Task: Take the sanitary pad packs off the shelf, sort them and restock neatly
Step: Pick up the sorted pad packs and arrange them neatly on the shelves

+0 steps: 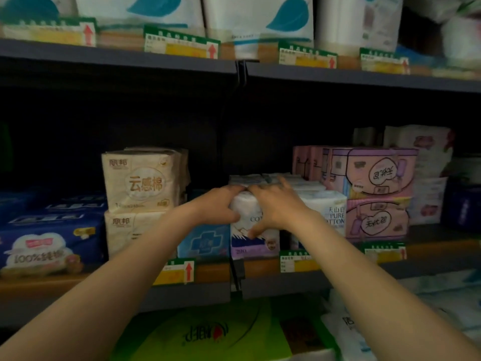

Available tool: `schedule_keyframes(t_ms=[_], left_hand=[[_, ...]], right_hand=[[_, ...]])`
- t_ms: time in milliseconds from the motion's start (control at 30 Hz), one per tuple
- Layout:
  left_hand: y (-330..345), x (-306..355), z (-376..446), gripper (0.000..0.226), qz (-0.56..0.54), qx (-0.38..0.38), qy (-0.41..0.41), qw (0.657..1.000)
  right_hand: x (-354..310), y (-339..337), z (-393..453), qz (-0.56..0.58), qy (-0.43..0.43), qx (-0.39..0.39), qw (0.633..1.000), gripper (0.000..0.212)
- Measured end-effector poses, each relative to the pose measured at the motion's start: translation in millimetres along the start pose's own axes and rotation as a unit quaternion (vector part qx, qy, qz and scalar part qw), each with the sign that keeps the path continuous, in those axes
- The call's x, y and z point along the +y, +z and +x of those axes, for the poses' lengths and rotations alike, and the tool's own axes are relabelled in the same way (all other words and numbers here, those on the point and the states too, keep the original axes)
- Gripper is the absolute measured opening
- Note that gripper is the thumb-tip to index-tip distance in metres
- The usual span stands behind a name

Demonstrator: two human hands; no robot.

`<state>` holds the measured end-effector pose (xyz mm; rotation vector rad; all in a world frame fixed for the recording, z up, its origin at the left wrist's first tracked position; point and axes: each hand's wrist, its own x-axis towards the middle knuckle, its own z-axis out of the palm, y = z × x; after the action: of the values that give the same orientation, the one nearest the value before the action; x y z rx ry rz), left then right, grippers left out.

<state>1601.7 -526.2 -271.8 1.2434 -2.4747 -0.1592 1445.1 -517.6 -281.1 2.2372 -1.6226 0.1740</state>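
Both hands grip white, lavender-banded pad pack (253, 231).

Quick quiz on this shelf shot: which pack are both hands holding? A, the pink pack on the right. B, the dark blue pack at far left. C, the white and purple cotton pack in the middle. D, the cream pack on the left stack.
C: the left hand and right hand both grip the white and purple pack in the middle.
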Motion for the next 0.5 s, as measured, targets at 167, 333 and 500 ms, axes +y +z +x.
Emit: schedule_keyframes(t_ms=[167,333,500], left_hand=[[-6.3,13.8,2.6,0.073,0.124,-0.043,0.021,0.991],[6.8,11.7,-0.4,0.090,0.139,-0.031,0.014,0.990],[12.2,11.8,-1.6,0.089,0.130,-0.005,0.008,0.991]], right_hand=[[26.2,-22.3,-20.8,0.051,0.022,0.013,0.998,0.103],[73.8,-26.3,-54.4,0.135,0.168,-0.040,0.976,0.095],[59.3,8.3,-70.0,0.200,0.199,0.015,0.959,0.093]])
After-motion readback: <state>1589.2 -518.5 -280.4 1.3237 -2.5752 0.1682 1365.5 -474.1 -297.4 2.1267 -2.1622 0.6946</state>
